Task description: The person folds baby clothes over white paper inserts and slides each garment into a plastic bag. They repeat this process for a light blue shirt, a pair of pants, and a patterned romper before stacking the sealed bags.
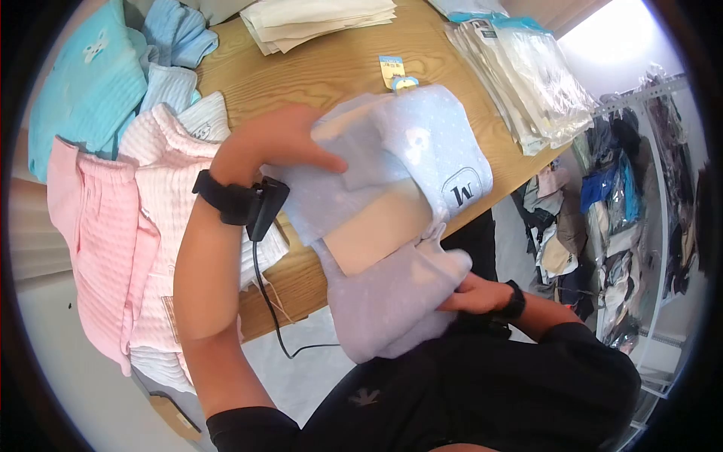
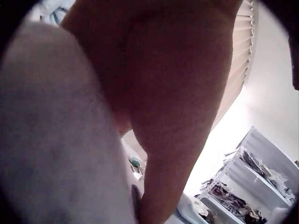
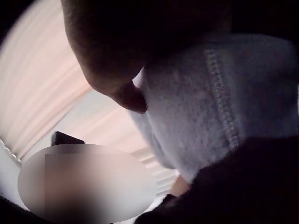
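Observation:
A pale blue-lavender garment (image 1: 444, 143) with white dots, a white bear shape and an "M" label lies partly folded around a tan sheet (image 1: 376, 230). From the upper left, my left hand (image 1: 290, 139) holds the cloth, thumb on top and the other fingers hidden by fabric. Its skin fills much of the left wrist view beside the blurred cloth (image 2: 56, 126). At the lower right my right hand (image 1: 478, 294) grips the garment's near edge. The right wrist view shows that hand (image 3: 112, 60) pinching the seamed cloth (image 3: 187, 102). A tag (image 1: 392, 71) sticks out beyond the collar.
Pink garments (image 1: 113, 241) and turquoise and blue ones (image 1: 90, 90) lie at the left. Tan sheets (image 1: 316, 22) rest on the far side of the wooden table (image 1: 301, 79), with bagged stacks (image 1: 520, 83) at its right. A clothes rack (image 1: 663, 226) stands beyond; a cable (image 1: 263, 294) hangs from my left wrist.

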Motion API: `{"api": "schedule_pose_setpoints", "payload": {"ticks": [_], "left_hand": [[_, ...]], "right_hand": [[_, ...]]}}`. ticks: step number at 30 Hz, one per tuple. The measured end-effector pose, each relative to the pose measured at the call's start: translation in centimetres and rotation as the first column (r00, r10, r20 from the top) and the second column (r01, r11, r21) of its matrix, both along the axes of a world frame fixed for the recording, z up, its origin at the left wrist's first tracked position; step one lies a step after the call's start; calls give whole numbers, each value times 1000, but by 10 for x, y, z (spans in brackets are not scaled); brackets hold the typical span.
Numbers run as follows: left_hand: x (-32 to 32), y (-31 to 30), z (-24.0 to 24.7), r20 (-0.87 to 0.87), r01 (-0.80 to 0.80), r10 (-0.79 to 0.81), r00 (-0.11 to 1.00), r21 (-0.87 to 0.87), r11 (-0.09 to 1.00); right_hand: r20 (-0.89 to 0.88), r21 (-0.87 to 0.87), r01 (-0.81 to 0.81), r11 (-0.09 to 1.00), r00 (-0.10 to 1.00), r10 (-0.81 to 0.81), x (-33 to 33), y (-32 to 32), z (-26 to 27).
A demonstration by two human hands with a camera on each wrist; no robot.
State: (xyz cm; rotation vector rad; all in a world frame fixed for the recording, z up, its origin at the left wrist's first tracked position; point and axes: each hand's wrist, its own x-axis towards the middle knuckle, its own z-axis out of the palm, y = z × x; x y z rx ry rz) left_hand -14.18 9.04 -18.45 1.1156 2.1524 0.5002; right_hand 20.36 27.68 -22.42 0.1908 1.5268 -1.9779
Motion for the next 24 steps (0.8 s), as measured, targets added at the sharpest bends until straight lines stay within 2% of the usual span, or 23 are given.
{"api": "schedule_pose_setpoints", "payload": {"ticks": [2,3,5,7,8,10,11,12,13,14,15,16,17,19,20,23,24], "left_hand": [[-2,2,-7,65,11,-15,998,68,998],[-1,3,-5,70,-6,-1,998,107,994],[3,0,-2,86,-48,32,996,182,982],[-2,-1,-13,26,-195,195,981,219,956],[-8,-2,-16,-3,-262,271,963,240,935],[-38,-20,-9,-54,-175,213,976,392,903],[-43,-26,-1,41,-248,256,966,437,865],[-47,-32,7,137,-321,292,947,476,819],[-46,-37,19,352,-510,379,856,448,734],[-46,-42,28,550,-677,436,713,378,631],[-44,-45,33,539,-667,440,718,351,658],[-41,-46,37,530,-657,444,722,324,681],[-38,-47,38,522,-646,448,726,294,704],[-32,-42,31,176,-470,436,882,353,809],[-28,-39,27,-10,-374,403,915,351,858],[-13,-24,19,-199,-65,136,970,326,943],[-8,-22,18,-187,-29,86,979,288,957]], "right_hand": [[32,-70,93,993,995,-91,-9,9,26],[7,-158,187,970,982,-188,-13,11,29],[-10,-333,349,876,928,-374,-25,12,37],[-132,-410,363,837,884,-448,-47,4,51],[-214,-541,262,799,876,-432,-67,-4,54],[-353,-756,-10,654,848,-395,-106,-19,61],[-346,-626,136,768,835,-429,-114,-25,79],[-433,-530,136,837,805,-405,-122,-23,77],[-519,-382,140,913,785,-338,-127,-19,75],[-592,-222,149,964,764,-255,-131,-13,73],[-649,-55,162,985,744,-159,-132,-10,72],[-670,-8,239,971,720,-183,-132,-11,69],[-747,190,266,945,664,-36,-133,-7,71],[-785,535,358,765,547,293,-141,5,78],[-771,586,410,699,547,326,-147,5,79],[-716,697,519,494,530,454,-166,9,78],[-688,724,532,439,505,522,-175,14,72]]}}
